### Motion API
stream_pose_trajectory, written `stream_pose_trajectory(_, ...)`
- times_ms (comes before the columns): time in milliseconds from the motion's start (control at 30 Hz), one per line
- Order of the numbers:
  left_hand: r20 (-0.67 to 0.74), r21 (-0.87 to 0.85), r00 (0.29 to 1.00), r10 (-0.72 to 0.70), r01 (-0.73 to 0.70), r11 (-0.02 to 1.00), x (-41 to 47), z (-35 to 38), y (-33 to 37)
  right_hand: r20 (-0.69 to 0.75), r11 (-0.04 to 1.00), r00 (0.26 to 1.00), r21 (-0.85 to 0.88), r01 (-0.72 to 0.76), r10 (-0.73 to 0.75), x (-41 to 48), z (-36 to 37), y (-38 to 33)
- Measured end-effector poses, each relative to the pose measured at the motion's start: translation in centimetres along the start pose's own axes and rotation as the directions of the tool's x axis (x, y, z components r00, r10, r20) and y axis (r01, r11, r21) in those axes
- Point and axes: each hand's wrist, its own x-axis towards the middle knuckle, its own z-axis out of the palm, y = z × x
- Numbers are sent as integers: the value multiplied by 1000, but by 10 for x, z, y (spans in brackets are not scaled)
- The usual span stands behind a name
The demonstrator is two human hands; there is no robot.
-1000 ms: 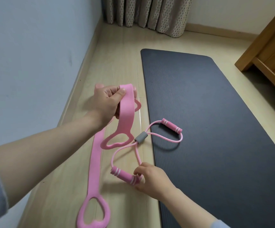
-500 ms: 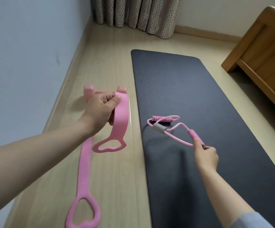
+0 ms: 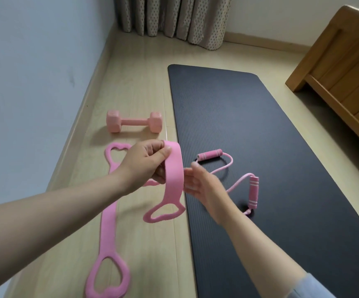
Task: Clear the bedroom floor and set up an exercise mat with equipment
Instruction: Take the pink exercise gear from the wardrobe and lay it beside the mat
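Observation:
My left hand (image 3: 146, 164) pinches a flat pink stretch band (image 3: 173, 181) above the wooden floor; its heart-shaped end loop hangs just left of the mat edge. A second pink band (image 3: 107, 229) lies flat on the floor below my left forearm. My right hand (image 3: 202, 186) is empty, fingers relaxed, close beside the hanging band. A pink figure-eight tube expander (image 3: 254, 190) with foam handles lies on the dark grey exercise mat (image 3: 271, 147), just right of my right hand. A pink dumbbell (image 3: 134, 122) rests on the floor left of the mat.
A blue-grey wall (image 3: 34, 82) runs along the left with a skirting board. Patterned curtains (image 3: 174, 18) hang at the far end. A wooden bed frame (image 3: 342, 82) stands at the right, past a strip of floor beside the mat.
My right hand has let go of the tube expander, which now lies on the mat, and moved left to the band. My left hand lowered, uncovering the dumbbell.

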Motion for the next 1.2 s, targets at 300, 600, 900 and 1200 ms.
stream_pose_trajectory(300, -68, 17, 990, 124, -123, 992, 24, -14, 8, 57, 997, 998, 74, 35, -39, -21, 20, -10)
stream_pose_trajectory(600, -65, 182, 842, -536, 538, 823, 7, -19, -90, -16, 851, 876, -228, -473, 482, -17, 28, 66)
stream_pose_trajectory(900, 1, 363, 909, -418, 389, 847, -3, -17, -108, 122, 788, 778, -76, -612, 616, -21, 27, 92)
stream_pose_trajectory(1200, 632, 774, 724, -276, -602, 195, 20, -7, -121, -120, 679, 866, -572, -460, 486, -20, 30, 111)
